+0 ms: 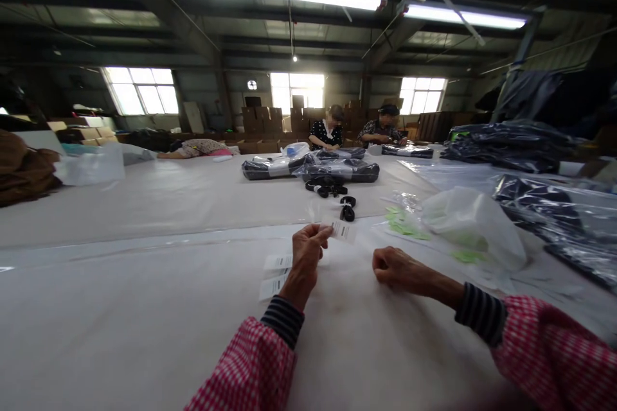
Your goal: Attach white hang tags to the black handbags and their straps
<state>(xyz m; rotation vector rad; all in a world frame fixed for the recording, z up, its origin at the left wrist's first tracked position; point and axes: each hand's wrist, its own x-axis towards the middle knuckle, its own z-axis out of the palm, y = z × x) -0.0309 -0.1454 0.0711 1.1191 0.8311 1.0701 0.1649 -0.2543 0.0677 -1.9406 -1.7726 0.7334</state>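
Observation:
My left hand [306, 255] is raised a little over the white table [144, 308] and pinches a small white label [343, 230] with dark print between thumb and fingers. More white labels [276, 275] lie on the table just left of that wrist. My right hand [396, 268] rests on the table to the right, fingers curled into a loose fist; I cannot see anything in it. Both arms wear red checked sleeves over striped cuffs.
A white plastic bag [470, 225] and green tags [403, 223] lie to the right. Black straps [332, 189] and bagged dark garments [337, 169] sit further back, with more dark bagged stacks [554, 212] at right. Two people [357, 128] work at the far end. Brown cloth [24, 170] lies at left.

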